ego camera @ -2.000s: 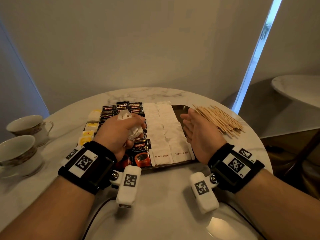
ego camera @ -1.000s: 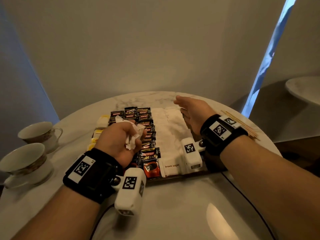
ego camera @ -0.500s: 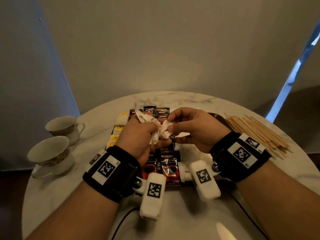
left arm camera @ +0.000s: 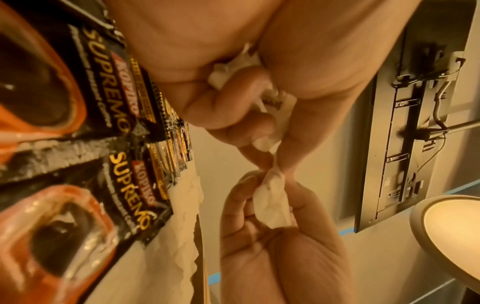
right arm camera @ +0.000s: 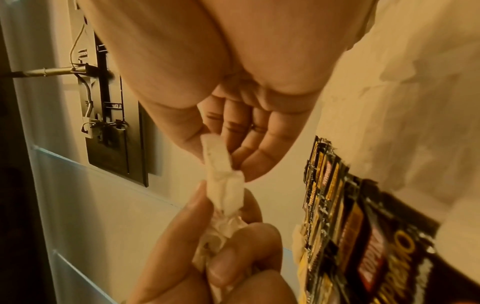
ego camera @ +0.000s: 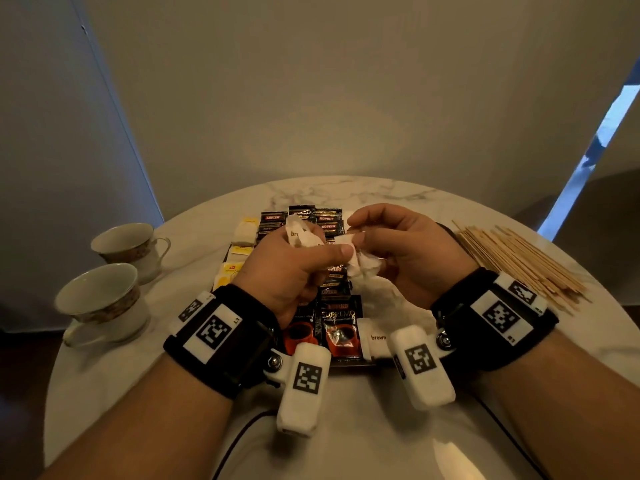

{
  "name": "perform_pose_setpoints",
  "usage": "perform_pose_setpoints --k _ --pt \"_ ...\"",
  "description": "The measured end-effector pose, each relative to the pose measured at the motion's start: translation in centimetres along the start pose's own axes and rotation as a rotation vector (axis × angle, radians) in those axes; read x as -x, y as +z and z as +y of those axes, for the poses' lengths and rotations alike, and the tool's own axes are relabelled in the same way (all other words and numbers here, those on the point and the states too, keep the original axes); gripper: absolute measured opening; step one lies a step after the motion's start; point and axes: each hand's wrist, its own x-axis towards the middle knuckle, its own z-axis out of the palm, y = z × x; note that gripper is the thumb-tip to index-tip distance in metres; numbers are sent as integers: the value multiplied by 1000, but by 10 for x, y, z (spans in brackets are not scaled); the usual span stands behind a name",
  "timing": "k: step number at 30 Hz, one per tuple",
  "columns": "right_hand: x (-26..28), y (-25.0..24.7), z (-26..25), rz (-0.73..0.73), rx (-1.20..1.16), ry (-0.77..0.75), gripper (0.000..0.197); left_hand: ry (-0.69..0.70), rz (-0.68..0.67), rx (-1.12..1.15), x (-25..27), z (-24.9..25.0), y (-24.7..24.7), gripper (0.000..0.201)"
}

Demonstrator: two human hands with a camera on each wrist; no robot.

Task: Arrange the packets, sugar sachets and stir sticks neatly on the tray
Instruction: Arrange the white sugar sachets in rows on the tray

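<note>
Sugar sachets [ego camera: 304,239], white and crumpled, are gripped as a bunch in the left hand [ego camera: 291,268], with fingers and thumb curled round them. One sachet [ego camera: 349,241] at the edge of the bunch is pinched between thumb and fingertips of the right hand [ego camera: 405,251]; in both wrist views the two hands are seen meeting on this paper. Both hands are held above the tray [ego camera: 349,362], not touching it. On the tray, two columns of black coffee packets [ego camera: 341,325] are laid overlapping, with yellow and white packets [ego camera: 230,270] to their left and more white sachets [ego camera: 375,336], marked "brown", to their right. Stir sticks [ego camera: 519,261] are lying in a loose pile on the marble table [ego camera: 346,445], to the right of the tray and apart from it. Two teacups [ego camera: 104,299] are standing at the left edge of the table.
</note>
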Motion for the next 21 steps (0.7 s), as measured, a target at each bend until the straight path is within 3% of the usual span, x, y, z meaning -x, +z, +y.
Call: perform_pose_setpoints --k 5,8,15,21 --pt "-1 -3 0 2 -48 69 28 53 82 36 -3 -2 -1 27" --pt "2 -2 3 -63 66 169 48 84 117 62 -3 -2 -1 22" --pt "1 -2 1 73 42 109 6 81 97 0 -3 -2 -2 21" --pt "1 -1 2 122 55 67 8 64 105 -65 -2 -3 1 14"
